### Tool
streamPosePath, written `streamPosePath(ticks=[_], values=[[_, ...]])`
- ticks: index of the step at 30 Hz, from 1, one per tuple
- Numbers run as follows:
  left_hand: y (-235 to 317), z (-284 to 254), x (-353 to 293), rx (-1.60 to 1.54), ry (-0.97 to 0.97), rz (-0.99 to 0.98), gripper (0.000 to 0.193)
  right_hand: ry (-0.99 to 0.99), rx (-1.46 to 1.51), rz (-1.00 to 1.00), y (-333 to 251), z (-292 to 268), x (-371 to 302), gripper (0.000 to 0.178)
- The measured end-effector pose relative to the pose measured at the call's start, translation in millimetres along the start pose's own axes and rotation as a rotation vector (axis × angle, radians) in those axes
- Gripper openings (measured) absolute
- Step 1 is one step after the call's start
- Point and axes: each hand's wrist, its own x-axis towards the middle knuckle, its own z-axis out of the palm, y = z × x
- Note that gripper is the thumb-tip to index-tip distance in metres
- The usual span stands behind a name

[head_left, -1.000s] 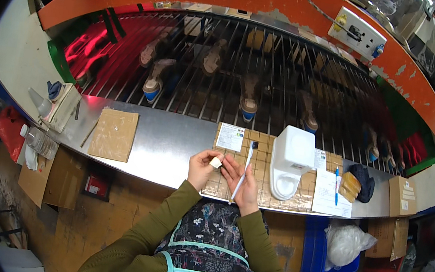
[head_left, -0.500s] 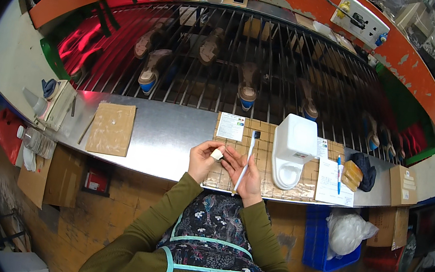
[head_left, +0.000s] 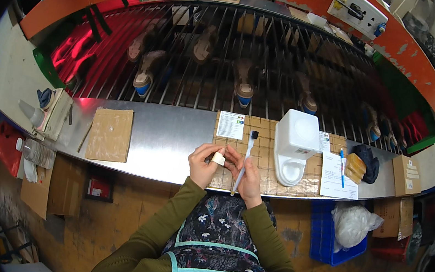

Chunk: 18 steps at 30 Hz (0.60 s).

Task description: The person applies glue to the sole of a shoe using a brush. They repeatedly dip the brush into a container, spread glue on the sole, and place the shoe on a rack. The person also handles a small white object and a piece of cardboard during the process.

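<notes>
Pinching an off-white piece (head_left: 218, 159), left hand (head_left: 202, 166) sat left of the white dispenser (head_left: 295, 141); right hand (head_left: 249, 185), clasping a black-bristled brush (head_left: 246, 155), had curled closer.

Left of your glossy white plastic container (head_left: 297, 139), your brush handle (head_left: 247, 154) looks like smooth plastic, the counter (head_left: 165, 134) shows shiny metal, and the cardboard (head_left: 110, 135) appears matt and scuffed; right of it lies matt paper (head_left: 330, 180).
</notes>
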Motion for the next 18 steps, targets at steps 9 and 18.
streamPosePath(ticks=[9,18], values=[[1.5,-1.0,-2.0,0.249,0.018,0.167,0.008,0.058,-0.509,-0.198,0.3,17.7,-11.2,0.037],[-1.9,-3.3,0.2,0.461,-0.084,0.318,0.005,0.184,-0.923,-0.215,1.0,24.0,-15.5,0.039]])
